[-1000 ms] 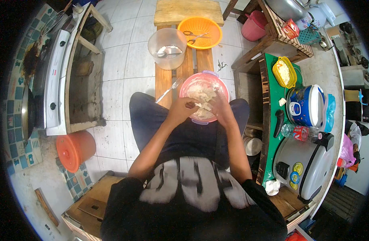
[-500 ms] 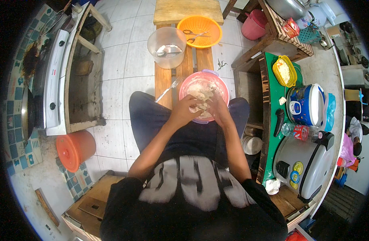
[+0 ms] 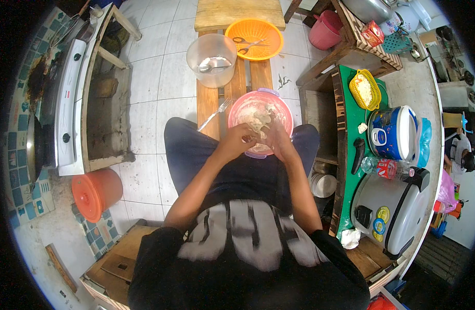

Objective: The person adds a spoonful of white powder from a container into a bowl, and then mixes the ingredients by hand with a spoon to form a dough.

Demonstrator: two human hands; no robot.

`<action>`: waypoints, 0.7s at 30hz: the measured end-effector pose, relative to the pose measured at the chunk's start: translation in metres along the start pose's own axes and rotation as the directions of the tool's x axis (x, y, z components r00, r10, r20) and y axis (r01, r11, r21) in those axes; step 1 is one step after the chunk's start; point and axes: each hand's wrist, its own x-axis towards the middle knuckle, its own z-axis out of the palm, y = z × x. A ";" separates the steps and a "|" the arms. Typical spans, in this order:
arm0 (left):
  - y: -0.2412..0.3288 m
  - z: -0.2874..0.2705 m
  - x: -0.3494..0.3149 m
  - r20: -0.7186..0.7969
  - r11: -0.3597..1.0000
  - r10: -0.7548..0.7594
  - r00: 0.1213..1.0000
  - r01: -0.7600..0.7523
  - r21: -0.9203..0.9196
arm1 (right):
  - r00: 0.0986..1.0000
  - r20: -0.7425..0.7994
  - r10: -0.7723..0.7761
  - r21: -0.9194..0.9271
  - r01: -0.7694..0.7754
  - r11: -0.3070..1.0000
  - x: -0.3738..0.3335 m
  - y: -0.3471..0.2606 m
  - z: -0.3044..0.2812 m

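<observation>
A pink bowl (image 3: 286, 107) with purple handles sits between my knees, at the near end of a wooden bench. Inside it lie white flour and pale, ragged, flour-coated pieces (image 3: 259, 120), whose kind I cannot make out. Over the bowl's near left part, my left hand (image 3: 235, 141) is closed, with its fingertips pinched on a floury piece. My right hand (image 3: 280, 143) reaches in along the right side, its dusted fingers bent round the same floury clump. The fingers partly hide what they grip. Left of the bowl, a fork (image 3: 214, 114) rests on the bench.
Farther along the bench (image 3: 237, 85) stand a clear tub (image 3: 211, 72) with a spoon and an orange basket (image 3: 273, 49) with scissors (image 3: 250, 45). At right, a green-topped counter holds a yellow basket (image 3: 365, 90) and rice cookers (image 3: 390, 135). A stove (image 3: 69, 103) stands left.
Both hands stay over the bowl while their fingers shift slightly on the floury pieces. The whole view has moved a little, with the bench things now slightly farther left and up.
</observation>
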 end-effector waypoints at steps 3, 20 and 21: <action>-0.001 -0.001 0.001 -0.008 0.997 -0.075 0.997 0.075 0.025 | 1.000 0.007 -0.008 -0.013 0.008 1.000 -0.002 0.001 -0.001; 0.000 0.005 -0.001 -0.142 0.976 -0.174 0.974 0.190 0.108 | 0.983 -0.176 0.051 -0.071 -0.064 0.995 -0.008 -0.007 -0.014; 0.004 0.004 0.000 -0.129 0.963 -0.171 0.977 0.194 0.189 | 0.981 -0.185 0.063 -0.088 -0.080 0.993 -0.007 -0.005 -0.019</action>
